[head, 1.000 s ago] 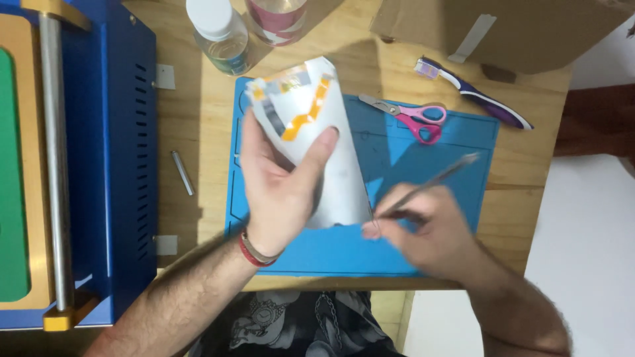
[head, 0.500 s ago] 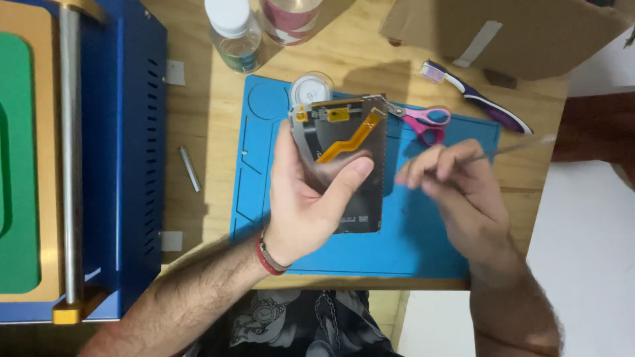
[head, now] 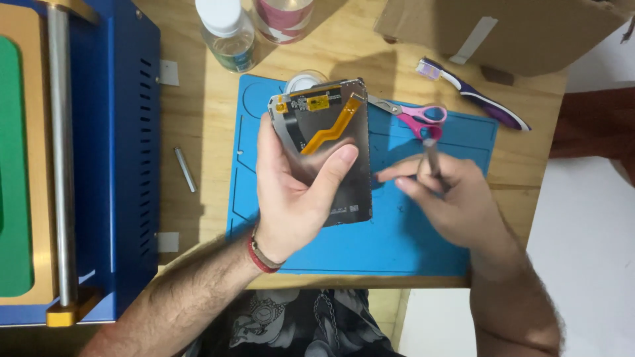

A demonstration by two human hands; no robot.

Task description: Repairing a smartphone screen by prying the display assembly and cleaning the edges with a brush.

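Observation:
My left hand [head: 294, 192] holds a phone screen panel [head: 344, 132] upright over the blue work mat [head: 397, 244], back side toward me, with an orange flex cable running across its grey metal. My thumb lies across the panel's middle. My right hand [head: 450, 198] is just to the right of the panel, fingers closed on thin metal tweezers [head: 431, 157] that point up and away. The tweezers are apart from the panel.
Pink-handled scissors [head: 417, 118] lie on the mat's far edge. A purple toothbrush [head: 476, 96] and a cardboard box [head: 503, 30] sit at the back right. A clear bottle [head: 228, 33] and a pink-labelled container [head: 283, 16] stand behind. A blue machine [head: 112, 158] fills the left; a small metal rod [head: 185, 169] lies beside it.
My left hand has turned the panel from its white side to its grey back and raised it. My right hand lifted off the mat and swung the tweezers upright.

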